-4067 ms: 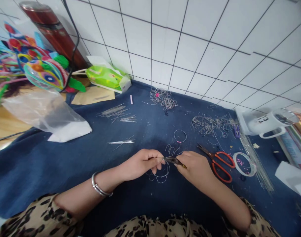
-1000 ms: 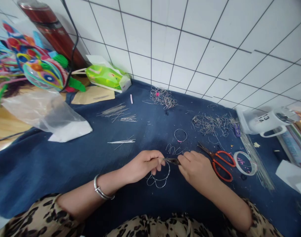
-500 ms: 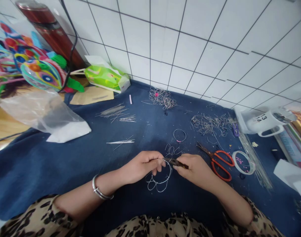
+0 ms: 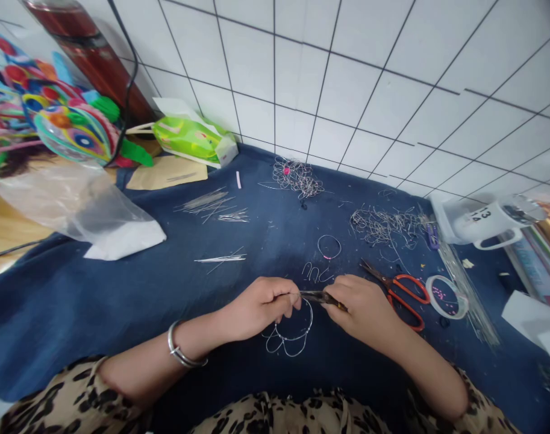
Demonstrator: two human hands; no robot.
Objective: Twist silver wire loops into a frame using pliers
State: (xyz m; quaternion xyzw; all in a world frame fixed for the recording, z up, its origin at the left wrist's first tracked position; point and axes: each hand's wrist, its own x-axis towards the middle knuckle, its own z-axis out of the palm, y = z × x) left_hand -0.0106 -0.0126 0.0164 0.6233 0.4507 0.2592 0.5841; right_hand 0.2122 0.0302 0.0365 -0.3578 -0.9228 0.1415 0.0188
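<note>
Between thumb and fingers my left hand point(image 4: 263, 306) pinches a ring of silver wire point(image 4: 293, 337), which hangs below with petal-like loops along its lower side. My right hand point(image 4: 358, 306) is closed round the handles of dark pliers point(image 4: 322, 296). Their jaws point left and meet the wire at my left fingertips; the exact grip there is too small to make out. Just beyond lie several bent wire pieces point(image 4: 315, 272) and a thin wire ring with pink beads point(image 4: 329, 247). Scissors with orange handles point(image 4: 408, 289) lie right of my right hand.
Straight wires point(image 4: 220, 259) lie at left, and tangled wire heaps point(image 4: 385, 224) sit toward the tiled wall. A round dish of pink beads point(image 4: 446, 298) and a white mug point(image 4: 489, 226) are at right. A plastic bag point(image 4: 121, 211) and green tissue pack point(image 4: 188, 140) stand at left.
The pliers have tilted to lie nearly level, their jaws closer to my left fingertips. The hanging wire ring has swung slightly and shows a different angle.
</note>
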